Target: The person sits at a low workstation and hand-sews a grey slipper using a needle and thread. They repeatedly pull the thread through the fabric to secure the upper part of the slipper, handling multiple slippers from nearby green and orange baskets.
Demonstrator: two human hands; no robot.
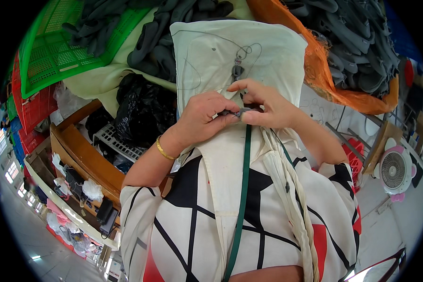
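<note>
Setting: cluttered workshop, cream cloth (221, 51) draped over the work surface, green crate (56, 51) at its far left corner.
Left hand (204, 117): fingers pinched narrow on a small dark piece (238, 113).
Right hand (268, 105): fingertips pinching the same piece, at the cloth's near edge.
Nearby: dark rubbery parts (164, 42), green strap (244, 188).
Risk: the tiny piece could probably slip between the crowded fingertips.

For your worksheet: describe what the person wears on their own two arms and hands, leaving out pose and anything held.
Both forearms are bare. The left hand has a thin gold bangle at the wrist; the right hand shows no jewellery. Loose cream sleeves patterned with black lines and red patches cover the upper arms.
</note>
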